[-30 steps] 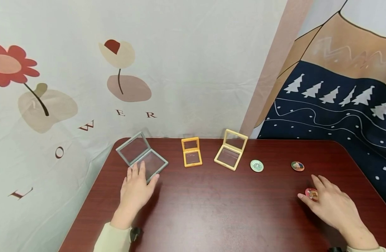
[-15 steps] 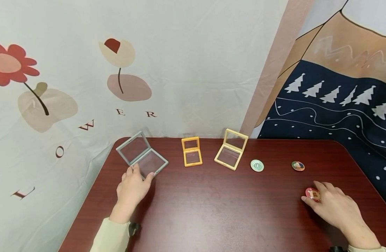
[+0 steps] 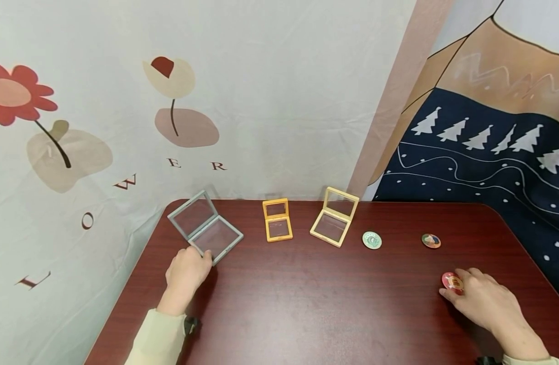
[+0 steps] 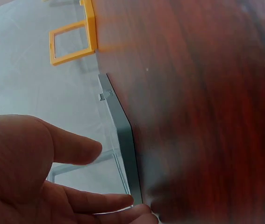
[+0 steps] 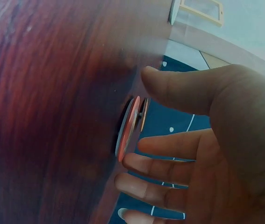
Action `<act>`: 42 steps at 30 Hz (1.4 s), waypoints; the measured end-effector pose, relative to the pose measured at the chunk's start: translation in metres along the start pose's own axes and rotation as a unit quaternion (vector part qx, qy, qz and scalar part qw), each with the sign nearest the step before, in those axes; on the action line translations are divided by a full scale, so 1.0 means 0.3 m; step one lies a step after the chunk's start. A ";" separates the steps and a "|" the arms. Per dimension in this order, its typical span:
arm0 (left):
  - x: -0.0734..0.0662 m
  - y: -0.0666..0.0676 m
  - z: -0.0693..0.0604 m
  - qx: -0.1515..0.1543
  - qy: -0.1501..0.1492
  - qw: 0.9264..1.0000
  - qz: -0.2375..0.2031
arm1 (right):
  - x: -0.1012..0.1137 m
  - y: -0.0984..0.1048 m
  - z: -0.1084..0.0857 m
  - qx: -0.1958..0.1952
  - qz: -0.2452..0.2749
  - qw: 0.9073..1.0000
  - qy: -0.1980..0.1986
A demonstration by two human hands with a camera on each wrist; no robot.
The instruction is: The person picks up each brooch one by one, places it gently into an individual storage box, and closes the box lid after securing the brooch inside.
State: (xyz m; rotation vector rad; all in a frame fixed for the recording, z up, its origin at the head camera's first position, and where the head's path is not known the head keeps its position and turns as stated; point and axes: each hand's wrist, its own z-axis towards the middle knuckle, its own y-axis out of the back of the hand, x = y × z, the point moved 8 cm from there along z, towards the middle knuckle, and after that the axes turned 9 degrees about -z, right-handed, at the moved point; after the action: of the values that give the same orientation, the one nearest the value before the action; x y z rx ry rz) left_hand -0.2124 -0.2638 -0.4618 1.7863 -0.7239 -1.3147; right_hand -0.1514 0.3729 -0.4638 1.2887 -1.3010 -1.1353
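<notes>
At the left of the table my left hand (image 3: pixel 186 270) is at the near corner of an opened grey-blue hinged display frame (image 3: pixel 215 236) with clear film panels. In the left wrist view its thumb (image 4: pixel 78 148) stands apart from the frame, while the fingertips reach the frame's edge; whether they touch is unclear. On the right, my right hand (image 3: pixel 487 300) hovers around a round red badge (image 3: pixel 451 282) lying on the table. The right wrist view has thumb and fingers spread on either side of this badge (image 5: pixel 128 129), without a pinch.
Further back stand an opened orange frame (image 3: pixel 279 229) and an opened cream frame (image 3: pixel 332 226). A round green badge (image 3: pixel 372 240) and a multicoloured badge (image 3: pixel 431 241) lie to their right. A printed cloth (image 3: pixel 279 101) hangs behind the table (image 3: pixel 325 304).
My left hand has drawn back towards me, from over the grey-blue frame to its near corner. My right hand's fingers have drawn in nearer the red badge.
</notes>
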 end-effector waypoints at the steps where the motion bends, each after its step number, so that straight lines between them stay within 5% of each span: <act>1: 0.002 0.000 0.003 0.002 0.001 1.000 0.000 | 0.000 -0.001 0.001 0.001 0.000 1.000 0.002; 24: 0.015 -0.012 0.015 0.024 0.010 1.000 -0.008 | -0.021 -0.033 0.021 0.050 0.016 0.999 -0.001; 42: 0.013 -0.024 0.003 0.036 0.011 0.999 -0.017 | -0.014 -0.005 0.024 -0.021 0.077 0.997 -0.002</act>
State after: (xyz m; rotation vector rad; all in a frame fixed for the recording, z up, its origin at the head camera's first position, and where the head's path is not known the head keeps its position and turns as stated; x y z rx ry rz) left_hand -0.2120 -0.2633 -0.4699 1.8744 -0.7404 -1.3046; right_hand -0.1584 0.3770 -0.4661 1.1359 -1.3482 -1.0521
